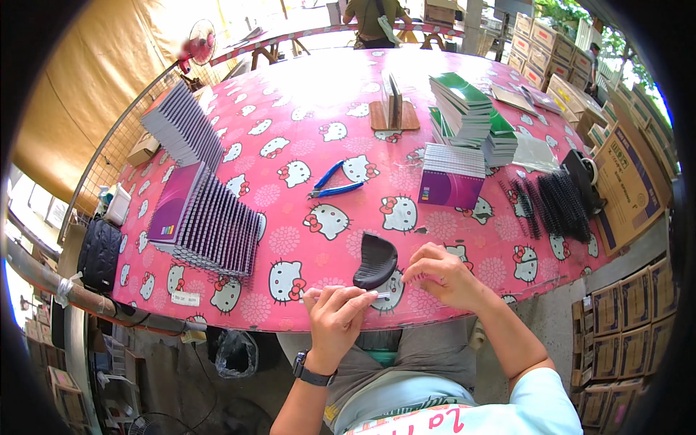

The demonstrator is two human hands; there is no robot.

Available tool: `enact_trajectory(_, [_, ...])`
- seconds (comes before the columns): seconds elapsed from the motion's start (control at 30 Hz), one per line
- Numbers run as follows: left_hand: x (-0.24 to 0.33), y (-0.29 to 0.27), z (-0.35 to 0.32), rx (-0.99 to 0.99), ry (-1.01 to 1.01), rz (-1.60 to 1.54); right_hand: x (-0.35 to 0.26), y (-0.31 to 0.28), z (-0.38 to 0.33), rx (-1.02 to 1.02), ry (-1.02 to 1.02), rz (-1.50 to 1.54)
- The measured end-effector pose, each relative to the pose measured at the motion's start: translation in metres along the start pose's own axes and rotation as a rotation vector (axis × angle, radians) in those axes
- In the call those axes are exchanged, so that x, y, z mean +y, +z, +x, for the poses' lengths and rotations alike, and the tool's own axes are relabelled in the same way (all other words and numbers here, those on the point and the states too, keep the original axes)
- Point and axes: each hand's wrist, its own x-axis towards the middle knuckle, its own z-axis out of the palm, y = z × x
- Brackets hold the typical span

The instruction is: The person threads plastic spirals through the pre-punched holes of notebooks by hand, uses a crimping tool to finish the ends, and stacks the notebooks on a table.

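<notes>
— Pinching a thin white strip (362, 293) at the table's near edge, left hand (335, 313) clamped on one end, right hand (442, 275) closed on the other?

— Keeping it taut, apparently (black curved piece (375, 261) lying just behind, within reach).

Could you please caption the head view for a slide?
Both hands hold a thin strip beside a black curved piece.

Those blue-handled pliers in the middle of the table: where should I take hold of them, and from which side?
Grip the blue-handled pliers by the two handles, near their far ends at the upper right. They lie flat on the pink tablecloth, handles spread in a V, jaws pointing lower left. Come from above, probably closing across both handles; bare cloth surrounds them, so neither the black curved piece nor the notebook stacks interfere.
</notes>
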Motion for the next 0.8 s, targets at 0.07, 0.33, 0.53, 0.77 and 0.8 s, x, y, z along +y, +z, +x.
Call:
enact_trajectory(0.07, [0.000,0.000,-0.001,-0.006,-0.004,0.000,0.002,0.002,0.000,-0.043,-0.052,0.004])
enact_trajectory(0.33, [0.007,0.000,0.001,0.003,-0.088,0.028,-0.002,0.002,0.002,-0.076,-0.022,0.077])
enact_trajectory(0.53, [0.008,0.000,0.002,-0.024,-0.095,0.037,0.008,0.011,-0.002,0.002,-0.106,0.006])
enact_trajectory(0.77, [0.009,-0.002,-0.001,-0.034,-0.100,0.061,0.004,0.014,-0.004,0.009,-0.066,0.015])
enact_trajectory(0.8, [0.009,-0.001,-0.002,-0.035,-0.103,0.061,0.004,0.014,-0.005,0.002,-0.063,0.019])
